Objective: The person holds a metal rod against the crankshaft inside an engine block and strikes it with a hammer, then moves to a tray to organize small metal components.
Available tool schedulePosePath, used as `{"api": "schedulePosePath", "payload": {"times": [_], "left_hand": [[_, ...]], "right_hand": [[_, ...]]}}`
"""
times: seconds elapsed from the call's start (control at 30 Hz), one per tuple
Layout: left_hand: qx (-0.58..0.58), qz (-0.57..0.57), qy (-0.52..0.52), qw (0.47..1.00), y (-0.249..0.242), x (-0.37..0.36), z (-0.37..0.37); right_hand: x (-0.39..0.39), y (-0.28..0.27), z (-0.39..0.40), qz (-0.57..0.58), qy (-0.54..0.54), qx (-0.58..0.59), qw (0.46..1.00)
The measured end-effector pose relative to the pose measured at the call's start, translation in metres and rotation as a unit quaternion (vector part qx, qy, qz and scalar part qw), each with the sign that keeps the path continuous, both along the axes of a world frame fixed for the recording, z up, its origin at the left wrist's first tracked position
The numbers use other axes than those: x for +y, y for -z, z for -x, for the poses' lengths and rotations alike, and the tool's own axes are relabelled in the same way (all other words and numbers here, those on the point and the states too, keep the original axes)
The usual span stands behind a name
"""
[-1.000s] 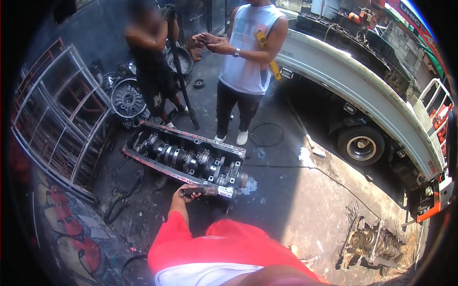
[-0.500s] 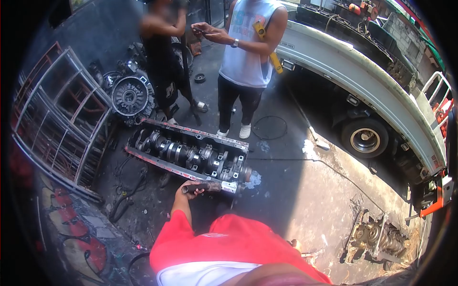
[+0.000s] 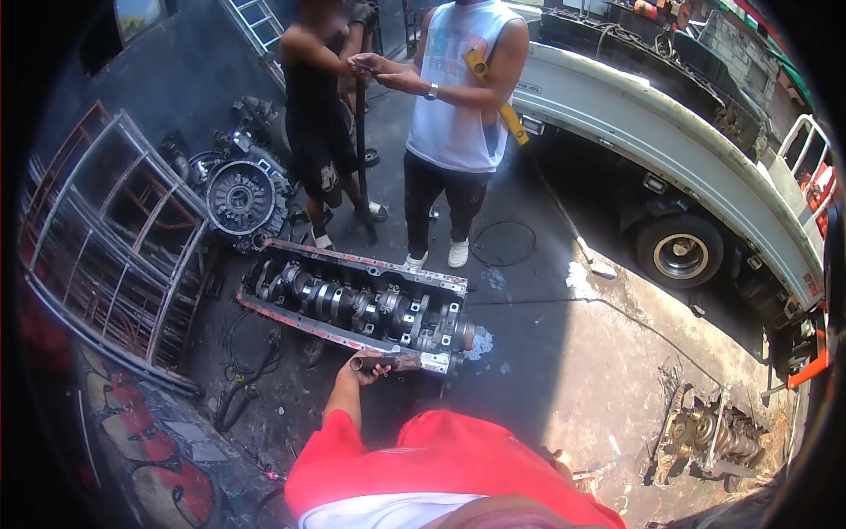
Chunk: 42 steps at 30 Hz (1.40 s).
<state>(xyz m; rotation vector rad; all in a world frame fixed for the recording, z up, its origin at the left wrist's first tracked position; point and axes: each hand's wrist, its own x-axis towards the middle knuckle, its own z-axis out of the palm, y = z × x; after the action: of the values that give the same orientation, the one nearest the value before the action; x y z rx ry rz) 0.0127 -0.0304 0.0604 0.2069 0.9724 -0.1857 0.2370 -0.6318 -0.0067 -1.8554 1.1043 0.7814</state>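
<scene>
My left hand [image 3: 366, 366] is closed around a dark metal bar [image 3: 388, 361], which touches the near end of the engine block [image 3: 357, 304] on the floor. My right hand I cannot see.

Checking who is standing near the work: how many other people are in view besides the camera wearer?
2. One person in dark clothes stands behind the engine block, holding a long bar; another in a white sleeveless shirt stands beside them. Others may be out of frame.

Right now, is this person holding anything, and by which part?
The left hand grips a dark pipe handle at its outer end, beside the engine block. The right hand is out of view.
</scene>
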Motion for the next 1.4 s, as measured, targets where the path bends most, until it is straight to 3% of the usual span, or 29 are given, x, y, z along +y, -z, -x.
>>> {"api": "schedulePosePath", "payload": {"times": [0.07,0.23,0.33,0.53,0.7,0.77,0.83,0.93,1.23,1.4], "left_hand": [[0.009,0.049,-0.019,0.999,-0.015,-0.004,-0.003],[-0.017,0.115,-0.013,0.993,0.013,0.008,0.017],[-0.008,0.139,0.025,0.99,0.016,0.017,0.009],[0.043,0.105,0.096,0.989,-0.003,0.041,-0.039],[0.065,0.094,0.193,0.975,-0.013,0.063,-0.072],[0.071,0.1,0.204,0.971,-0.01,0.069,-0.081],[0.078,0.197,0.213,0.954,-0.009,0.077,-0.089],[0.071,0.146,0.221,0.962,-0.014,0.075,-0.088],[0.064,0.18,0.206,0.96,-0.004,0.075,-0.085],[0.075,0.132,0.182,0.972,-0.01,0.068,-0.081]], "right_hand": [[0.007,0.002,-0.005,0.013,-0.003,0.003,1.0],[0.042,0.008,-0.001,0.027,-0.015,0.007,0.999],[0.078,0.006,0.019,-0.031,0.025,-0.006,0.999],[0.114,0.031,0.053,-0.041,0.026,-0.046,0.998],[0.15,-0.008,0.062,-0.006,0.068,0.005,0.998],[0.15,-0.008,0.069,-0.012,0.008,-0.02,1.0],[0.157,-0.007,0.083,-0.032,0.054,-0.024,0.998],[0.159,-0.001,0.094,-0.048,0.111,-0.028,0.992],[0.132,0.048,0.097,-0.031,0.071,-0.042,0.996],[0.103,0.07,0.087,-0.036,0.073,-0.063,0.995]]}}
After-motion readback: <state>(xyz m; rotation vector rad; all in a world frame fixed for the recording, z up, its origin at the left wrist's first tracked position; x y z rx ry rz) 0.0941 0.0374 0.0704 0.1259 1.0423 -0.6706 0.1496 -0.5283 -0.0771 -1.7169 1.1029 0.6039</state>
